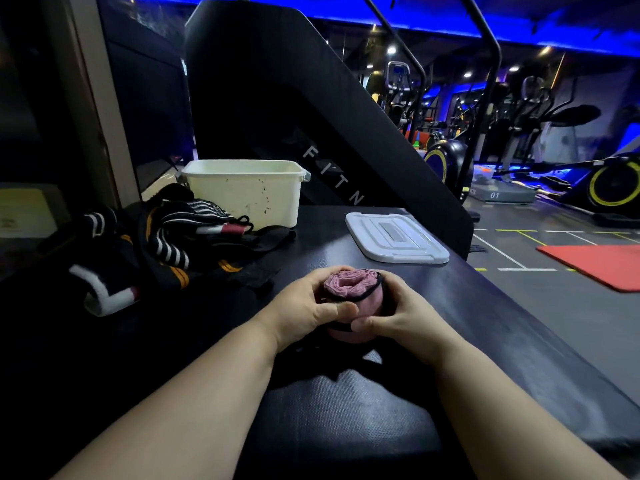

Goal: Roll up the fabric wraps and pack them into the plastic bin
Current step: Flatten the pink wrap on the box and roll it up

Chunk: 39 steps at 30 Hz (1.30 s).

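— Wrap (351,289), how does it look?
— Pink fabric with a black edge, wound into a thick roll. The coiled layers show at its top end.
— Which way does it point?
— It stands on end, long axis upright, coiled end up, over the middle of the desk (346,403) toward the near edge. Whether it touches the desk I cannot tell.
— And the fingers (313,280)?
— Curled round the roll's sides on both the left hand (304,308) and the right hand (398,318), thumbs meeting on its near face.
— Containers?
— A cream plastic bin (242,195) stands open at the far edge; its near wall hides the inside. A white lid (396,242) lies flat toward the far right corner, apart from it. Loose striped wraps (156,244) lie heaped at the left edge, just beside the bin
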{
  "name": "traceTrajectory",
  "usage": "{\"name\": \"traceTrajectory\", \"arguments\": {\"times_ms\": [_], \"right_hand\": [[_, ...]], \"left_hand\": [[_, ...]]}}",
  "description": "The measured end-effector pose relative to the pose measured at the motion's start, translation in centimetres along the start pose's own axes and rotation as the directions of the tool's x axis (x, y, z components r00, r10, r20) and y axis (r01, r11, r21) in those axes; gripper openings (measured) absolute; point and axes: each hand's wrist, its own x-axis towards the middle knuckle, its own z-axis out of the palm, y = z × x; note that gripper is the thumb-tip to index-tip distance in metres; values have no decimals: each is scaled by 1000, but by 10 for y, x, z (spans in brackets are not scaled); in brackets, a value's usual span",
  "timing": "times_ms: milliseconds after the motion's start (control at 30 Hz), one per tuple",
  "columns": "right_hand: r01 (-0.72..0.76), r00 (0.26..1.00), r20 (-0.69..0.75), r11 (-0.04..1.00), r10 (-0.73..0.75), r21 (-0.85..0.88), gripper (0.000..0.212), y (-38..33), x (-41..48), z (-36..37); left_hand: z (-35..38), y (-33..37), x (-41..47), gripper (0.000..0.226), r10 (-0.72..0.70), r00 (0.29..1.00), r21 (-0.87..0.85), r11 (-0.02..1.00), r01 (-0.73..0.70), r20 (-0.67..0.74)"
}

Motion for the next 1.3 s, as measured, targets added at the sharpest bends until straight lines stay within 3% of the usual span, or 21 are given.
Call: {"name": "traceTrajectory", "arguments": {"times_ms": [467,667,900,1033,1167,1300], "right_hand": [[4,1000,-15,999,-5,-41,51,-1,1,-2],[-6,1000,12,998,6,61,61,3,0,-1],[-9,1000,4,999,9,53,68,4,1,0],[-7,1000,9,997,7,74,72,4,1,0],[-31,999,47,984,23,173,91,8,2,-1],[-7,999,50,987,-2,161,82,8,3,-1]], "left_hand": [[2,-5,7,49,18,995,85,996,-10,-101],[3,-1,2,49,29,996,50,998,-25,-79],[2,-2,3,52,31,996,37,999,-28,-79],[0,-3,2,62,5,999,5,1000,-4,-44],[-2,-4,2,81,-31,999,7,999,31,7],[-3,-3,3,68,-17,1000,16,1000,17,13]]}}
